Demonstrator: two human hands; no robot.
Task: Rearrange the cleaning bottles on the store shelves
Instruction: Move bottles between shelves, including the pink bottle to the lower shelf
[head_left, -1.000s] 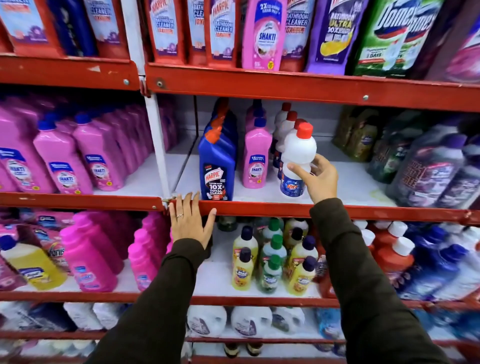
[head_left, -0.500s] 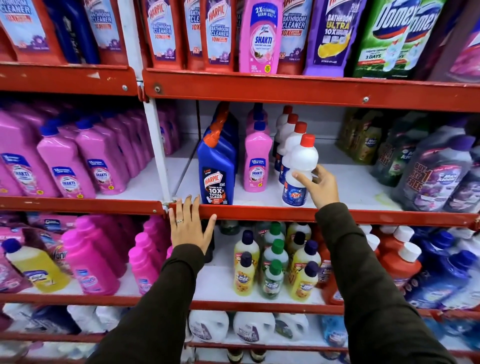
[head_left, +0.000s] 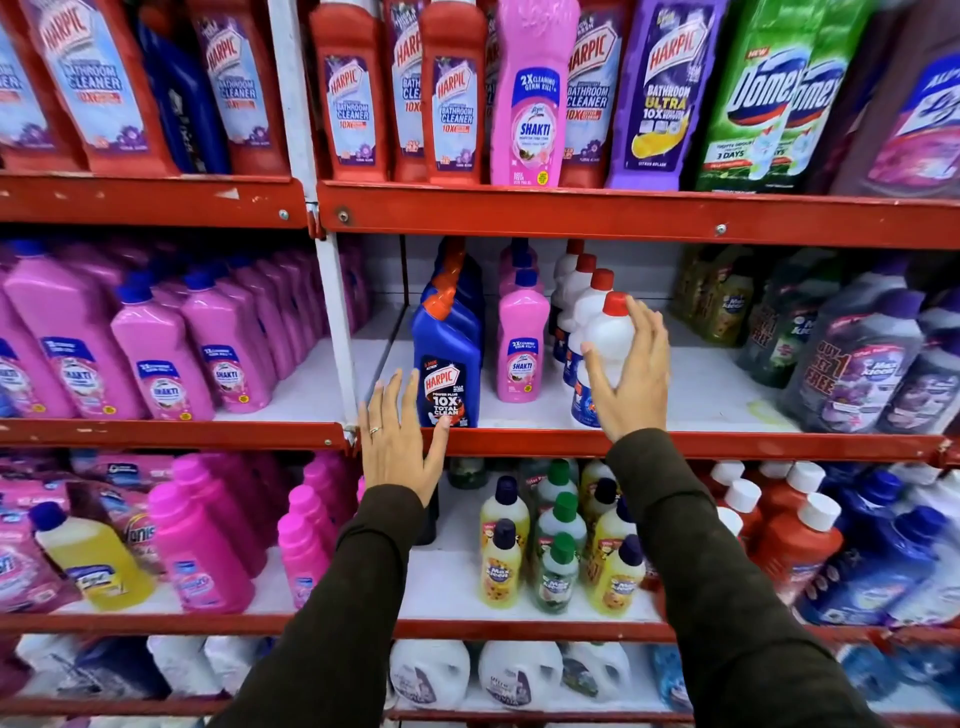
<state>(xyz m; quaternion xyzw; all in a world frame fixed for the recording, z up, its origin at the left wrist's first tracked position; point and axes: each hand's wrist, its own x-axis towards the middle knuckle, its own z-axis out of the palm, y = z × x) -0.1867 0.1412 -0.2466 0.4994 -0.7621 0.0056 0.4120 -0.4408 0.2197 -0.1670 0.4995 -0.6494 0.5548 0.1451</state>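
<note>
A white bottle with a red cap (head_left: 608, 332) stands upright at the front of a row of like white bottles (head_left: 582, 280) on the middle shelf (head_left: 727, 446). My right hand (head_left: 631, 384) is against its right side, thumb across its front and fingers straight and spread beside the cap, not wrapped around it. My left hand (head_left: 397, 447) lies flat with fingers apart on the shelf's red front edge, just left of a blue Harpic bottle (head_left: 449, 364). A pink Shakti bottle (head_left: 522, 348) stands between the blue and white rows.
Grey-purple Max Kleen bottles (head_left: 857, 364) crowd the right of the shelf, with bare white shelf (head_left: 711, 384) beside the white row. A white upright post (head_left: 332, 312) divides off the pink bottles (head_left: 156, 353) at left. Small yellow and green bottles (head_left: 556, 551) stand below.
The white bottle came down from mid-air and now stands on the shelf at the front of its row. My right hand's fingers have straightened and spread. My left hand stayed on the edge.
</note>
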